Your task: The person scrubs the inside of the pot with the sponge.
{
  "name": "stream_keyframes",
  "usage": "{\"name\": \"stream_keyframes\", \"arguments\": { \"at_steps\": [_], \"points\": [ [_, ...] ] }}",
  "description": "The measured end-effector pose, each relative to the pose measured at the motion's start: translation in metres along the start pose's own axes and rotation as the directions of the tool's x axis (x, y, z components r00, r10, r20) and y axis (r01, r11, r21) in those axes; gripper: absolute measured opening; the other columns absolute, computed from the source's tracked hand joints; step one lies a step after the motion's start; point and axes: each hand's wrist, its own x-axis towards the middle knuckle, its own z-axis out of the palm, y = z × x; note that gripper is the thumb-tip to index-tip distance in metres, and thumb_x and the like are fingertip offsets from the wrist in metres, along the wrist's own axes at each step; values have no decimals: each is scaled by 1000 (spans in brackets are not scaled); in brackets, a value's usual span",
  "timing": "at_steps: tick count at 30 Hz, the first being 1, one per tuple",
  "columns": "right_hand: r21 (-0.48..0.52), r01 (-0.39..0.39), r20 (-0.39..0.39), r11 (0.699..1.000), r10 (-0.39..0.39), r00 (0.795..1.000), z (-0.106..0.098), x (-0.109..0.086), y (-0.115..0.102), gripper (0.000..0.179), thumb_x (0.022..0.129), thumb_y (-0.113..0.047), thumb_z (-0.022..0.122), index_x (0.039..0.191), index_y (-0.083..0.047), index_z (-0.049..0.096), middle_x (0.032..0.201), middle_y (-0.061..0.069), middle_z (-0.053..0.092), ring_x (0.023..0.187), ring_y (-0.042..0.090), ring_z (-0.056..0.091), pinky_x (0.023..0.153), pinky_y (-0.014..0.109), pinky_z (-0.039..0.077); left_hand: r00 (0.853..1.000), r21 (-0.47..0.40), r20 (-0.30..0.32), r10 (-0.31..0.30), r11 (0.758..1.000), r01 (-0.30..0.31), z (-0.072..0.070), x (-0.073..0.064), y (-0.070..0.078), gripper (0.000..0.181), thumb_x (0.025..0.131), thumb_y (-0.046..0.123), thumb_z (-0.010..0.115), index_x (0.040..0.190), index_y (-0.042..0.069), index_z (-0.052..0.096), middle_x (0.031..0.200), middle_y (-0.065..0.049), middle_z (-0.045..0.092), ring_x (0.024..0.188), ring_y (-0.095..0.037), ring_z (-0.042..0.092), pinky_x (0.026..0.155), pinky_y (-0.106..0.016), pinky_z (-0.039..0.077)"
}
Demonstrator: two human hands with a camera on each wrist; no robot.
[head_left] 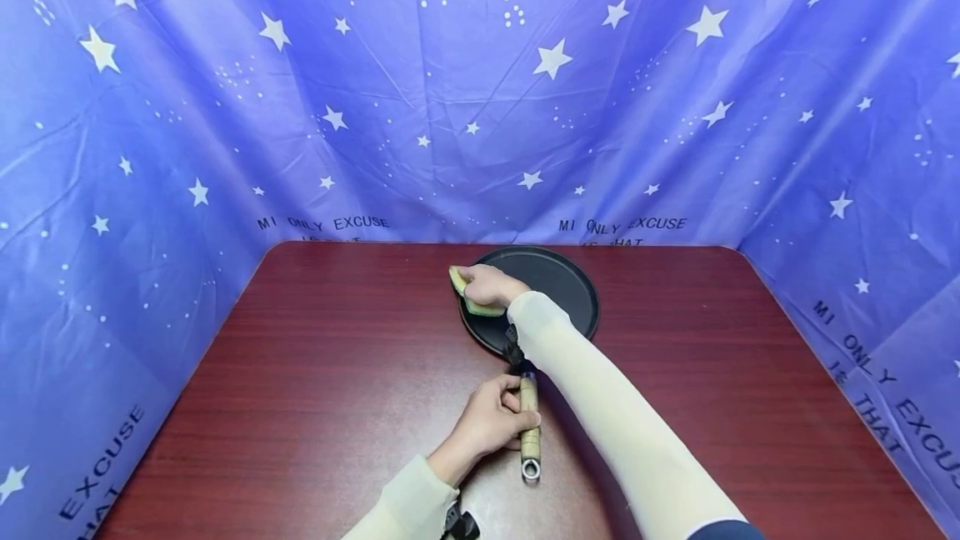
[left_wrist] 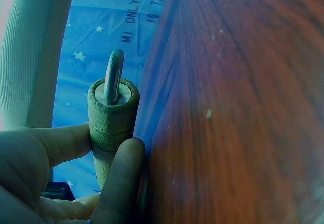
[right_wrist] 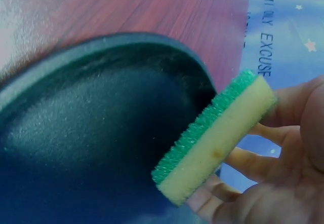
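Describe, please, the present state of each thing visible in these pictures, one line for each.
Pan: uncovered, open side up, on the table.
Pan handle: held by the left hand, pointing toward the person.
Sponge: held by the right hand at the pan's left side, green layer facing the pan; wet or dry, I cannot tell.
Curtain: hung, creased.

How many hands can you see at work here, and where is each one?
2. The left hand grips the pan's handle; the right hand holds a sponge at the left edge of the pan in the head view. No other hand shows.
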Motion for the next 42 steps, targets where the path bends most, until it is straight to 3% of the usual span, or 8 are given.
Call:
{"name": "stream_keyframes", "arguments": {
  "at_steps": [4,7,14,19,25,33,38,42],
  "points": [
    [-47,-19,-71,999,16,997,-1,5,5,68,97,-8,49,163,-11,38,163,13,44,128,36,46,111,39,40,1000,-4,0,-14,1000,14,1,-1,-1,58,82,-9,79,135,-10,56,85,-9,56,60,-16,63,48,-35,65],
    [-91,-10,-110,996,0,994,-2,11,7,67,97,-8,48,163,-8,38,164,15,41,141,39,41,124,50,31,1000,-6,-4,-21,1000,21,1,0,0,61,82,-9,79,137,-11,55,87,-9,56,60,-16,64,48,-35,65],
    [-179,-197,-242,964,151,958,-1,16,19,74,93,-11,56,164,-19,39,169,15,30,135,48,34,111,61,40,1000,6,-19,-17,1000,17,5,0,-2,57,84,-9,79,136,-8,58,88,-9,56,64,-19,64,48,-35,65],
    [-307,-229,-297,924,135,945,-6,20,31,70,94,-12,60,162,-18,44,166,18,32,134,49,34,107,62,42,999,22,-36,-14,1000,15,7,1,-2,54,85,-8,79,136,-6,60,88,-8,56,64,-18,64,48,-34,65],
    [-486,-271,-330,831,112,937,-16,19,54,62,104,-9,54,163,-19,40,163,17,34,139,49,31,106,64,42,999,13,-27,-31,999,32,10,0,-3,51,85,-9,78,134,-4,63,85,-7,56,62,-17,64,47,-33,64],
    [-672,-228,-325,704,-4,946,-32,13,66,45,109,-9,42,152,-14,55,155,17,39,136,47,35,103,62,40,999,35,-39,-20,999,21,6,1,-1,52,85,-6,80,134,-1,64,86,-8,57,63,-17,64,48,-33,65],
    [-758,-230,-283,611,10,959,-40,8,66,44,110,-11,42,151,-12,57,152,17,40,134,45,36,104,63,39,999,29,-45,-10,1000,12,2,2,-1,50,85,-7,80,132,-2,65,86,-8,57,62,-17,64,48,-33,65],
    [-804,-254,-255,537,75,964,-47,5,68,43,111,-12,40,150,-8,58,150,19,44,132,45,37,102,62,41,999,21,-42,-22,1000,23,3,2,-2,49,85,-8,79,132,-3,64,85,-7,56,62,-16,64,48,-33,65]
  ]
}}
